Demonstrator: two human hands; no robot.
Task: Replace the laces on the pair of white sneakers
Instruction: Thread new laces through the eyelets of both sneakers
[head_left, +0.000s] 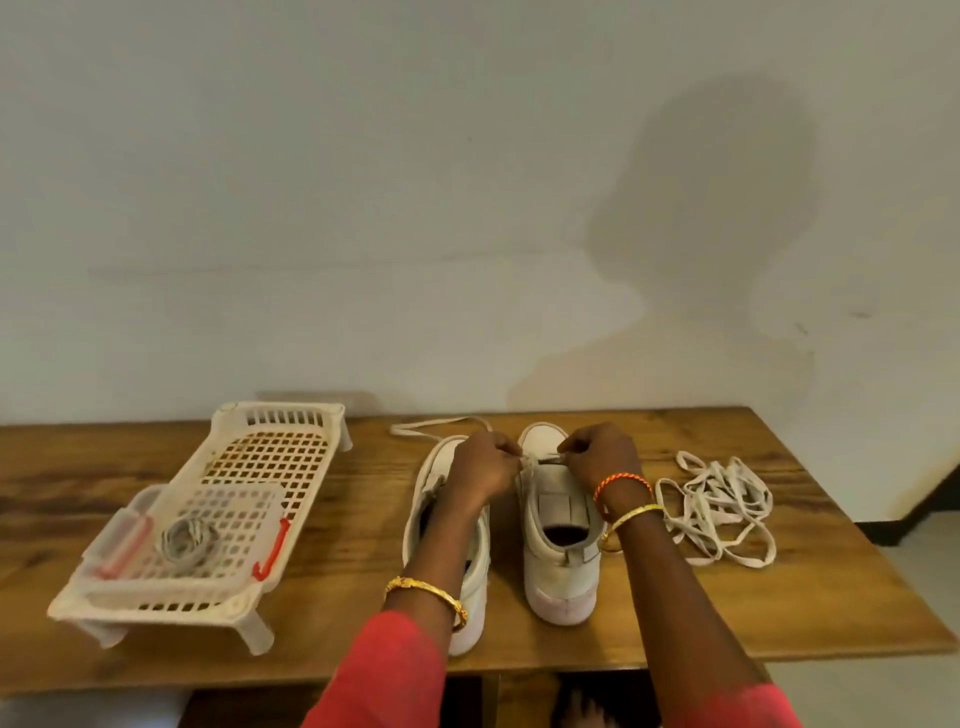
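Early going: left hand and right hand, each grip pinching a lace at right sneaker toe eyelets; left sneaker unlaced; loose laces on surface.

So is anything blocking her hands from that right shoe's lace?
No. Both the left hand and right hand are already on the lace at the right shoe, near its toe. The left forearm merely crosses above the left shoe.
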